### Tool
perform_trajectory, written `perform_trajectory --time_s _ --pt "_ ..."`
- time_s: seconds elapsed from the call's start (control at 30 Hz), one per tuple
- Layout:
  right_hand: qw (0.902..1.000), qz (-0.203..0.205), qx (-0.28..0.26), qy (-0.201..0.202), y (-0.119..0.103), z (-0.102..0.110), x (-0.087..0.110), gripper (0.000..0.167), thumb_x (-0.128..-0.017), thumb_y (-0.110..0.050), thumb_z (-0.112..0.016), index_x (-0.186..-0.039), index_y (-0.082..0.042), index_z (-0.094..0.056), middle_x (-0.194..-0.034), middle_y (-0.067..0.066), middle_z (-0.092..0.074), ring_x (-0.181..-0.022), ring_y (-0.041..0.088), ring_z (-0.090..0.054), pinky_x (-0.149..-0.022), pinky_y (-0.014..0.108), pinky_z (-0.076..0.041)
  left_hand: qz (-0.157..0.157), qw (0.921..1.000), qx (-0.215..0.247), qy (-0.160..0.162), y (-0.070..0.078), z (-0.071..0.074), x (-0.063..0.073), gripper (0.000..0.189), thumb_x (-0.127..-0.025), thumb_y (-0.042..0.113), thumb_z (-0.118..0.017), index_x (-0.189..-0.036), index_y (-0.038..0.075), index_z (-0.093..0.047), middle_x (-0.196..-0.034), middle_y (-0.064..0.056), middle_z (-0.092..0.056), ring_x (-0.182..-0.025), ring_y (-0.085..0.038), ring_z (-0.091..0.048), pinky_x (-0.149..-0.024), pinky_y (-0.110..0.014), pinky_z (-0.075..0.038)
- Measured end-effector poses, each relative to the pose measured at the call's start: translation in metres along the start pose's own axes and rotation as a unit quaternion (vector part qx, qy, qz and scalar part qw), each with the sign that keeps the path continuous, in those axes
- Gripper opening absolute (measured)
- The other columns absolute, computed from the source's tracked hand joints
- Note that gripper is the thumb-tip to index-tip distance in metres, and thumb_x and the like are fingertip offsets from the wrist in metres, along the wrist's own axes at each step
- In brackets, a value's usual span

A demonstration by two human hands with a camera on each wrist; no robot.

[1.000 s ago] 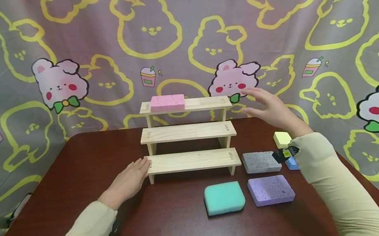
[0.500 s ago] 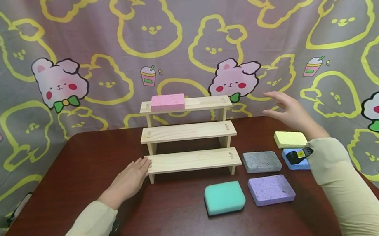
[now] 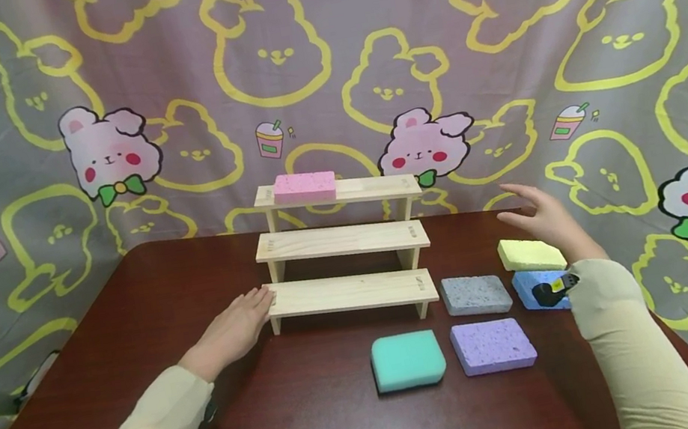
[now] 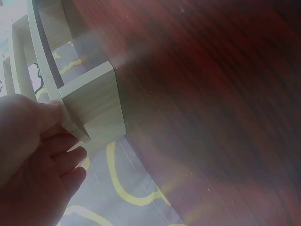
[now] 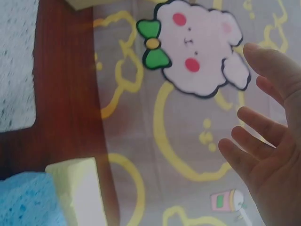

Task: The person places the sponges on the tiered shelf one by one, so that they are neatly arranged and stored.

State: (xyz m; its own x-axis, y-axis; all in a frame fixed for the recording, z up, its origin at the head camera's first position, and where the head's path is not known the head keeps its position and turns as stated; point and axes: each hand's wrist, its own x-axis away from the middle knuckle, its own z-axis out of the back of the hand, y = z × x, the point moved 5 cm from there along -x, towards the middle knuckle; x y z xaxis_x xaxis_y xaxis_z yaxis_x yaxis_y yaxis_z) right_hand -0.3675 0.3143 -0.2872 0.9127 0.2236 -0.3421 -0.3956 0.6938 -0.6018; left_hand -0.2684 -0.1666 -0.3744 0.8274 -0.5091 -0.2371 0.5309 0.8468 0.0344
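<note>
A three-step wooden display stand (image 3: 350, 291) stands on the table. My left hand (image 3: 237, 331) is at the left end of its lowest step; in the left wrist view the thumb and curled fingers (image 4: 70, 160) hold the edge of that board. On the top step, towards the left, lies a pink sponge (image 3: 304, 188). My right hand (image 3: 543, 218) hovers with nothing in it, fingers loosely spread, just above and behind a yellow sponge (image 3: 528, 256). The right wrist view shows that hand's fingers (image 5: 254, 141) apart from any object.
A blue sponge (image 3: 527, 294), partly covered by the wrist camera, lies in front of the yellow one. Beside it are a grey sponge (image 3: 477, 295) and, nearer, purple (image 3: 494, 346) and teal (image 3: 407, 361) sponges. A patterned curtain (image 3: 318, 59) hangs behind the table.
My right hand has moved right and down, away from the stand and towards the yellow sponge, uncovering more of the yellow and blue sponges. The left hand stays put.
</note>
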Motion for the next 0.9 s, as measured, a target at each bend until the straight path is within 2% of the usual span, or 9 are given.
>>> perform_trajectory --time_s 0.13,0.47,0.67,0.9 --pt "0.9999 -0.016 -0.003 -0.003 0.014 0.001 0.004 0.064 -0.087 -0.029 -0.064 -0.139 -0.003 -0.037 -0.14 0.023 -0.033 -0.122 0.048 -0.034 -0.093 0.061 -0.034 -0.002 1.0 0.002 -0.002 0.001 0.0 0.0 0.035 -0.092 0.003 -0.05 -0.124 -0.012 -0.049 -0.128 -0.029 -0.046 -0.12 -0.041 -0.042 -0.101 -0.049 -0.033" --pt "0.9983 -0.055 0.011 -0.02 0.047 -0.005 0.016 0.066 -0.088 -0.035 -0.062 -0.14 -0.002 -0.036 -0.14 0.025 -0.034 -0.128 0.046 -0.024 -0.094 0.065 -0.026 -0.003 1.0 0.0 0.002 0.001 0.0 0.001 0.035 -0.092 0.003 -0.051 -0.123 -0.011 -0.05 -0.128 -0.029 -0.047 -0.12 -0.04 -0.043 -0.101 -0.048 -0.034" --pt "0.9963 -0.069 0.032 -0.04 0.062 -0.011 0.02 0.068 -0.089 -0.034 -0.061 -0.139 0.002 -0.033 -0.139 0.029 -0.033 -0.126 0.048 -0.025 -0.094 0.065 -0.026 -0.003 1.0 -0.002 0.003 0.001 0.0 0.001 0.035 -0.092 0.003 -0.051 -0.124 -0.011 -0.05 -0.128 -0.028 -0.047 -0.12 -0.039 -0.043 -0.101 -0.048 -0.034" --pt "0.9937 -0.08 0.051 -0.06 0.079 -0.018 0.028 0.065 -0.091 -0.03 -0.059 -0.137 0.007 -0.033 -0.134 0.036 -0.032 -0.121 0.052 -0.029 -0.091 0.064 -0.031 -0.003 1.0 0.001 0.009 0.001 0.002 0.002 0.034 -0.092 0.003 -0.051 -0.123 -0.011 -0.051 -0.127 -0.029 -0.047 -0.119 -0.04 -0.044 -0.1 -0.049 -0.034"
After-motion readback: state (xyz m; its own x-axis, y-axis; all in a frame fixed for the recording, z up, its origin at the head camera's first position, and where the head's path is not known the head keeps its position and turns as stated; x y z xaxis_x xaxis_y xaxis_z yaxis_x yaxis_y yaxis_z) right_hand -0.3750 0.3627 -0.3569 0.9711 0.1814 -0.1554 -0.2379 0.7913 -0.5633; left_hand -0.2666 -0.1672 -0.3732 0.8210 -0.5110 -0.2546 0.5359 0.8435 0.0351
